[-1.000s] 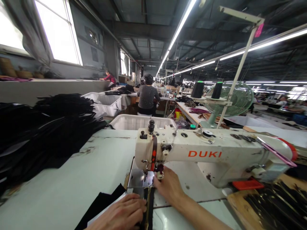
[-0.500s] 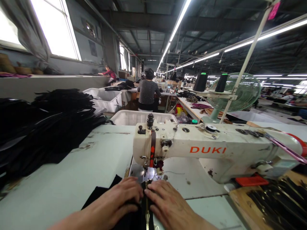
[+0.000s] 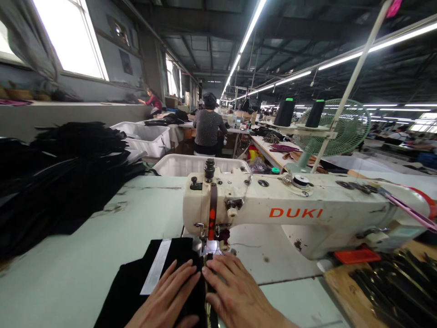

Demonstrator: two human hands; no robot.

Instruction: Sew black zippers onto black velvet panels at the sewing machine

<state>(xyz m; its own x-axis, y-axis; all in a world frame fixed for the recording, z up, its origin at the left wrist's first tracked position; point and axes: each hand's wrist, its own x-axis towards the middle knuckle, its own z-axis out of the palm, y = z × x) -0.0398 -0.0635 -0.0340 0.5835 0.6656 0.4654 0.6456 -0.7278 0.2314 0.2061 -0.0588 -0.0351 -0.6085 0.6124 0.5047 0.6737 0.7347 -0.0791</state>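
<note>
Head view | black cloth [image 3: 129, 284] lay on the table by the sewing machine [image 3: 290, 214], cut off at the bottom; needle hard to see | left hand [image 3: 164, 298] and right hand [image 3: 235, 296] were flat and open, pressing the cloth, gripping nothing

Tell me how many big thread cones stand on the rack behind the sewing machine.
2. One black cone stands at the left of the thread stand. The other black cone stands to its right, in front of the green fan. More may be hidden outside the picture.
</note>
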